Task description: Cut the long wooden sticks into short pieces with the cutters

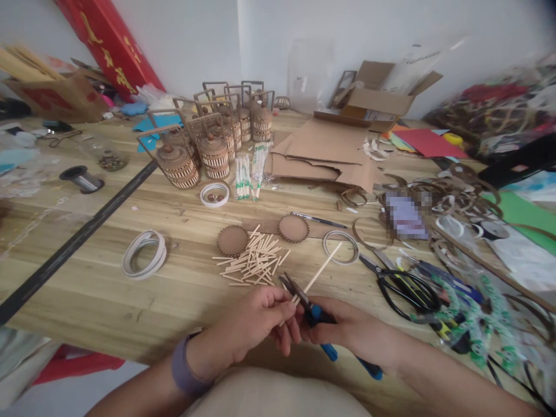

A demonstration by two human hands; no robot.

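My left hand (271,315) pinches thin wooden sticks (324,267), one of which runs up and to the right. Blue-handled pliers or cutters (317,313) are gripped in my right hand (347,324), their dark jaws around or right beside the sticks. Just beyond my hands lies a loose pile of short cut sticks (256,260). Two round cardboard discs with scalloped dark rims, a left disc (232,241) and a right disc (293,228), lie at the pile's far side. A roll of tape (341,248) sits behind the long stick's tip.
Several small woven lidded baskets (215,153) with tall handles stand at the back. Flat cardboard (325,145) lies beside them. To the right are black-handled scissors (403,289) and tangled brown strips (460,191). A white tape roll (144,255) and wire spool (81,178) are left.
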